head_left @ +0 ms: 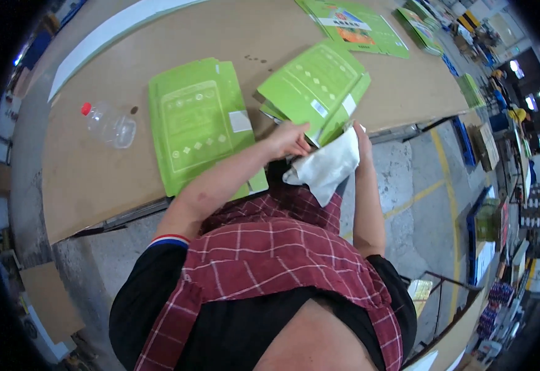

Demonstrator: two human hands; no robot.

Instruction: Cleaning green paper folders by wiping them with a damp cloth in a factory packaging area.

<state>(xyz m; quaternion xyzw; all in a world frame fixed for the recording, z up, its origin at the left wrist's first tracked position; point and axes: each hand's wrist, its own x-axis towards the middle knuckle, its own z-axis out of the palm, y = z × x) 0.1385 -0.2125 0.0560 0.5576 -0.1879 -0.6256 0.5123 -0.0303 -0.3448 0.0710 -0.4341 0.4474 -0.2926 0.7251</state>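
Note:
My left hand [290, 138] grips the near edge of a flat green carton [312, 86] that lies tilted at the table's front edge. My right hand [361, 137] holds a white cloth [325, 166] against the same carton's lower corner; the cloth hangs down over my red checked apron. A stack of flattened green cartons [196, 123] lies just left of my left forearm.
A brown table [97, 179] carries a lying clear plastic bottle [110, 123] with a red cap at the left. More green cartons [356, 25] sit at the far side. Grey floor with yellow lines lies to the right, with shelves and boxes beyond.

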